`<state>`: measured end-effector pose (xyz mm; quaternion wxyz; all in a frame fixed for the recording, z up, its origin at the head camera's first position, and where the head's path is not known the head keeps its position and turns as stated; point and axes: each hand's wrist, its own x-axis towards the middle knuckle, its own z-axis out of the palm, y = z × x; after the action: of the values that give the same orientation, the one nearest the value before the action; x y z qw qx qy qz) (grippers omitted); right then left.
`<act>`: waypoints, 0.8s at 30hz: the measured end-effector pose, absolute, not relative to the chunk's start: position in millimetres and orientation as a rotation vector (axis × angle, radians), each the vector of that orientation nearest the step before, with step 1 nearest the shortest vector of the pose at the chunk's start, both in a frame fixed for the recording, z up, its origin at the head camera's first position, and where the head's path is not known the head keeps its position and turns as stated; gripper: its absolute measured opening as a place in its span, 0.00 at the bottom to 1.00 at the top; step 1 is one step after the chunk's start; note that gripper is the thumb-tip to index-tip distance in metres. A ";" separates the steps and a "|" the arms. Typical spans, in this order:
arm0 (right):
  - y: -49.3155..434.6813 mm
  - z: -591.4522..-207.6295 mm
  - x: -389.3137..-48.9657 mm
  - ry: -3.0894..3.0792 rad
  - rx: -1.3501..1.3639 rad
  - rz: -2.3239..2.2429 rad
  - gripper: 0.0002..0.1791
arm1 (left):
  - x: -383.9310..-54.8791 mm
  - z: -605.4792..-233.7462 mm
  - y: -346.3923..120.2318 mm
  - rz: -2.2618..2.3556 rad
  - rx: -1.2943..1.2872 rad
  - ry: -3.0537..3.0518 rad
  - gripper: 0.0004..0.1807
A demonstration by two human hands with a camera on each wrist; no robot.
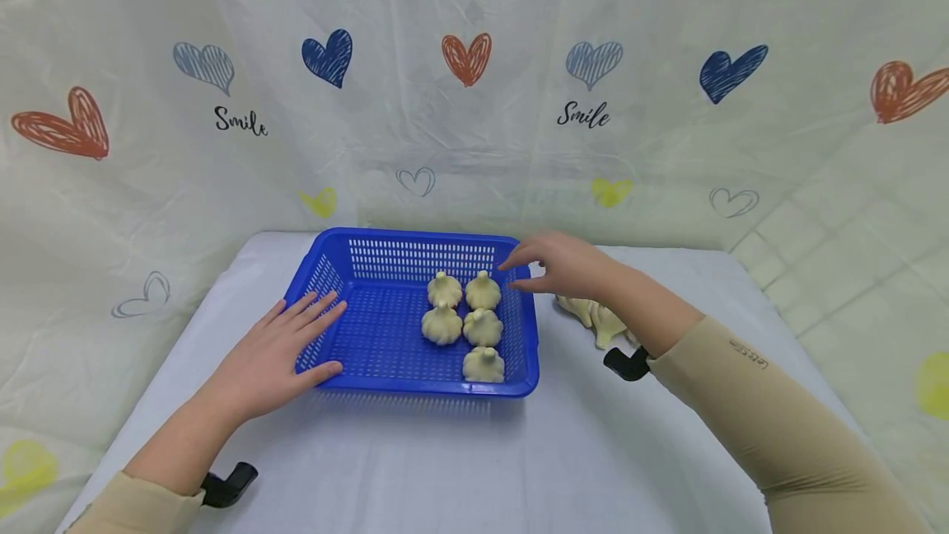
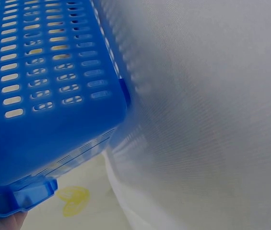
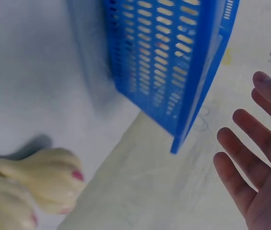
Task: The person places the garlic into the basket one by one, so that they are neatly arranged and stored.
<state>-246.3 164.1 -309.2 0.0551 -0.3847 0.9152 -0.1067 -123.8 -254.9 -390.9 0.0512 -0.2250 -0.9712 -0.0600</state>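
A blue plastic basket [image 1: 527, 353] with slotted walls stands on the table, and several whitish garlic bulbs [image 1: 483, 327] sit stems up in its right half. My left hand [image 1: 268, 361] rests on the basket's left rim, fingers straight and spread. Over the right rim hovers my right hand [image 1: 569, 267], its fingers loosely bent and apart. The right wrist view shows nothing between the fingers [image 3: 257, 139] of that hand. More garlic bulbs [image 1: 606, 325] lie outside the basket, partly hidden under my right forearm.
A white cloth [image 1: 415, 468] covers the table. Behind it hangs a pale curtain [image 1: 474, 138] printed with hearts and the word "Smile". A black strap end [image 1: 626, 364] juts out at my right wrist, and another [image 1: 230, 484] at my left.
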 end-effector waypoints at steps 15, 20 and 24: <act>255.8 -340.8 -220.7 2.869 -0.919 -0.406 0.17 | -124.1 -390.3 -255.7 -0.174 -0.671 -2.992 0.46; 288.1 -348.3 -211.0 2.918 -0.853 -0.400 0.16 | -123.8 -389.9 -255.4 -0.179 -0.673 -2.994 0.45; 314.7 -356.1 -204.8 2.965 -0.834 -0.446 0.15 | -123.6 -389.7 -255.2 -0.178 -0.674 -2.991 0.45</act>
<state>-204.8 314.7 -356.1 0.0146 -0.2679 0.9526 -0.1433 -123.6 -255.2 -389.7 0.0354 -0.2194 -0.9733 -0.0580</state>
